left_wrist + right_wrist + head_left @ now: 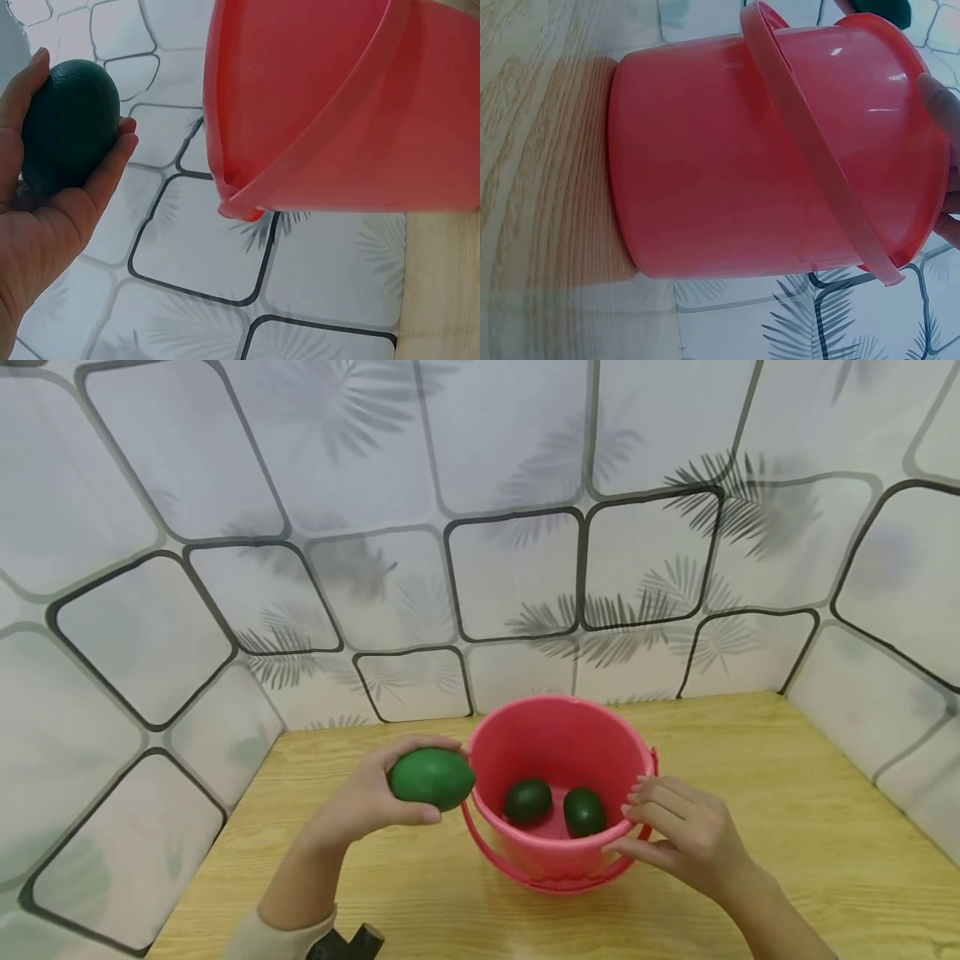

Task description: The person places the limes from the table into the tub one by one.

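My left hand point(382, 785) holds a green oval fruit point(432, 778) with a slightly pointed end, just left of the pink bucket's rim. Seen from the left wrist, fingers and thumb curl around the fruit point(71, 124), its skin looking dark green there. The pink bucket point(551, 727) stands upright on the table. Inside at the bottom lie two dark green oval fruits, one on the left point(528, 801) and one on the right point(584, 812). At the bucket's right rim, my right hand point(682, 831) grips the edge, thumb outside and fingers over the rim.
The bucket's handle point(810, 150) hangs down along its near side. Under it is a wood-grain table point(780, 777). Walls with a stone-and-leaf pattern point(517, 577) close off the back and both sides. A black device point(348, 943) sits at the left wrist.
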The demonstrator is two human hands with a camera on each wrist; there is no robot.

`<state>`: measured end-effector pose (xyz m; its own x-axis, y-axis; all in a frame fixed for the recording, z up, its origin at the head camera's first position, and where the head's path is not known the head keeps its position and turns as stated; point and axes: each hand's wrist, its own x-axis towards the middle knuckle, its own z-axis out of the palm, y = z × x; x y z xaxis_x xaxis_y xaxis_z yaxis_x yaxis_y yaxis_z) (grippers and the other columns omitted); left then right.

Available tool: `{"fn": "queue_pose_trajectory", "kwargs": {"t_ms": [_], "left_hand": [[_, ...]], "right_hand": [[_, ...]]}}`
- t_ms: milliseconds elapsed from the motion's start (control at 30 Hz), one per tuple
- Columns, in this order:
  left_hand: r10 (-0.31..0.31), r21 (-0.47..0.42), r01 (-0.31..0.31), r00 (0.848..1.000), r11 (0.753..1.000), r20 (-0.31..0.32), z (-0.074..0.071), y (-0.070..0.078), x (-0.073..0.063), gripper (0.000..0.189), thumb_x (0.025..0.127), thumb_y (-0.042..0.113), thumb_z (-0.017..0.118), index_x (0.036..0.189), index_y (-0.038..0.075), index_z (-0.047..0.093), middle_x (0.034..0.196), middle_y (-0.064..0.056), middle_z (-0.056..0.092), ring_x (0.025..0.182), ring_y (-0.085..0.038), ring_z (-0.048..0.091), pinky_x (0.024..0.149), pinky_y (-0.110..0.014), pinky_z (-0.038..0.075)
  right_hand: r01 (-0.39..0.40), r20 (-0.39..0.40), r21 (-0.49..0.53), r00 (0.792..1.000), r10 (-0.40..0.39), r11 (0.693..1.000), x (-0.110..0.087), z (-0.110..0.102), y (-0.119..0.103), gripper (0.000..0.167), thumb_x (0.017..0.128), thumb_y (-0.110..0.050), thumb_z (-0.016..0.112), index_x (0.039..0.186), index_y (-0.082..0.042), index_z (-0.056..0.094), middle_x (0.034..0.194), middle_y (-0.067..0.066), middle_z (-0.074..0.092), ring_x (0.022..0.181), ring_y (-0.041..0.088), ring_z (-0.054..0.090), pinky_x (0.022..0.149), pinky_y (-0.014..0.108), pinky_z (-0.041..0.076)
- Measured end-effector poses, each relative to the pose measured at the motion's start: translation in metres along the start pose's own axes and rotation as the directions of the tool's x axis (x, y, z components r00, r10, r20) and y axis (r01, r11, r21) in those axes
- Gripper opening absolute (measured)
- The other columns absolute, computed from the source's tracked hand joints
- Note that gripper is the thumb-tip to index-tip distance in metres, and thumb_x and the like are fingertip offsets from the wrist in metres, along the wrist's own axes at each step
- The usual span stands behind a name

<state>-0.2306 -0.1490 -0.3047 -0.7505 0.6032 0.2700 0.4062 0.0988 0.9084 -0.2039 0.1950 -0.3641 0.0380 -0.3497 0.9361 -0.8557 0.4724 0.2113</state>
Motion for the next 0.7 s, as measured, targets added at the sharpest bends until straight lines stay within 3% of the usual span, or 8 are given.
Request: {"fn": "queue_pose_trajectory", "kwargs": {"t_ms": [167,400,700], "left_hand": [[0.017,-0.005,-0.017,1.0,1.0,0.002,0.005,-0.001,0.004,0.057,0.074,0.007,0.079,0.127,0.007,0.056,0.123,-0.015,0.058,0.1,-0.031,0.058,0.08,-0.04,0.054],[-0.002,-0.005,0.002,1.0,1.0,0.006,0.011,0.001,0.008,0.057,0.074,0.009,0.08,0.126,0.008,0.057,0.121,-0.013,0.059,0.098,-0.031,0.059,0.079,-0.039,0.054],[0.004,0.015,-0.004,1.0,1.0,0.014,0.019,0.0,0.023,0.057,0.074,0.014,0.081,0.125,0.013,0.058,0.124,-0.007,0.058,0.099,-0.03,0.058,0.08,-0.041,0.054]], "right_hand": [[-0.008,0.011,0.007,1.0,0.008,1.0,0.0,0.0,0.0,0.044,0.085,-0.043,0.066,0.063,-0.005,0.066,0.065,0.006,0.063,0.06,0.021,0.06,0.065,0.023,0.055],[-0.016,0.005,0.031,1.0,0.016,0.999,-0.01,0.0,0.0,0.042,0.083,-0.043,0.069,0.065,-0.005,0.067,0.066,0.006,0.064,0.062,0.021,0.061,0.075,0.021,0.054],[-0.028,0.016,0.022,1.0,0.027,0.999,-0.008,-0.002,0.0,0.043,0.083,-0.044,0.068,0.065,-0.005,0.067,0.066,0.006,0.064,0.062,0.021,0.062,0.076,0.021,0.054]]}}
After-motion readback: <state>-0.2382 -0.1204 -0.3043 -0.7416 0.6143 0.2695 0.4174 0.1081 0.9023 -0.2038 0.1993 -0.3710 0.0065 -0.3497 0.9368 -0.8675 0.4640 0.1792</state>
